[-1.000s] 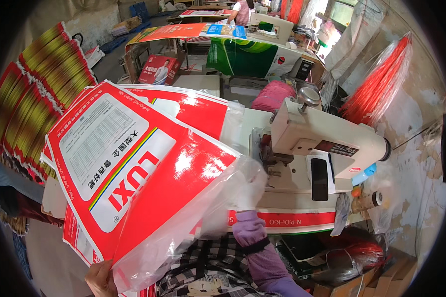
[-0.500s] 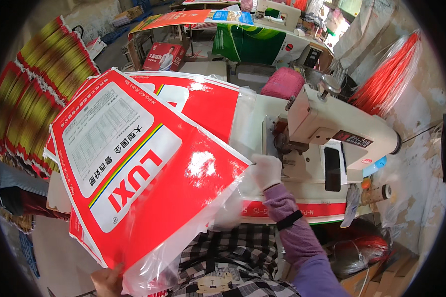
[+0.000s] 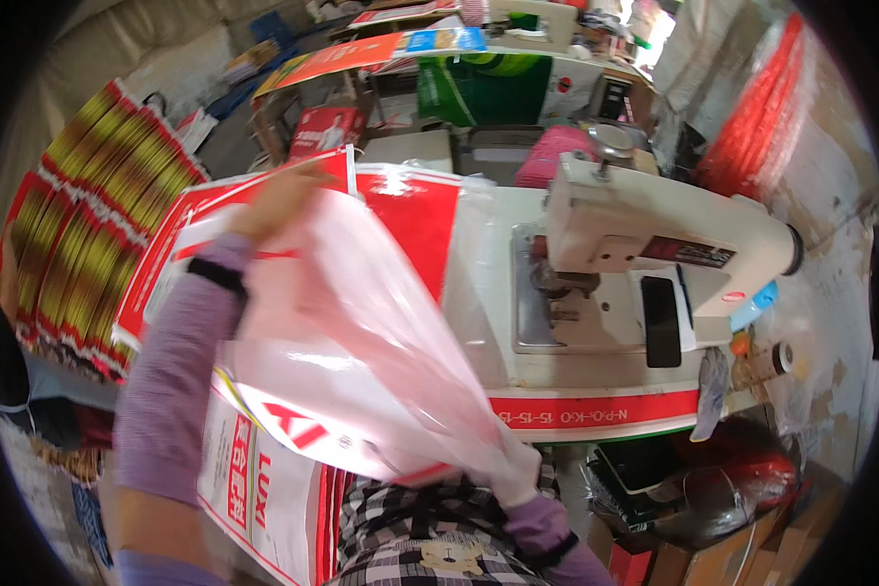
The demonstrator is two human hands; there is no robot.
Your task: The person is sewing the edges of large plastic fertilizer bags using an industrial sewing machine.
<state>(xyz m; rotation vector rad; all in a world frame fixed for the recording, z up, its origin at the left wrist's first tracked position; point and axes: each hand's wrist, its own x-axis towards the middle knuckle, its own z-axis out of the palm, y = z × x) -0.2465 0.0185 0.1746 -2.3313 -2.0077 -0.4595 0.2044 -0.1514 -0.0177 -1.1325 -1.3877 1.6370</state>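
A red and white printed sack with a filmy plastic liner [image 3: 371,283] is stretched slantwise in front of me, blurred by motion. At its far end my bare left hand [image 3: 281,203] is closed on the edge, with the forearm reaching across the left side. My right hand [image 3: 516,474], in a white glove, grips the near right corner, close to my checked apron. Beneath lie more red and white sacks [image 3: 410,220] on the table, and a printed sack stack [image 3: 264,488] shows at the near left. To the right stands a white sewing machine [image 3: 645,220].
A black phone [image 3: 661,322] lies beside the machine. Bundled yellow and red sacks [image 3: 107,205] stand at the left, orange-red strands [image 3: 757,122] hang at the far right, and a pink bundle [image 3: 552,156] sits behind the machine. Boxes [image 3: 713,547] are below the table's right end.
My left hand has swung from the near corner to the far left end, and the sack has turned over to its filmy side. My right hand has come down toward me.
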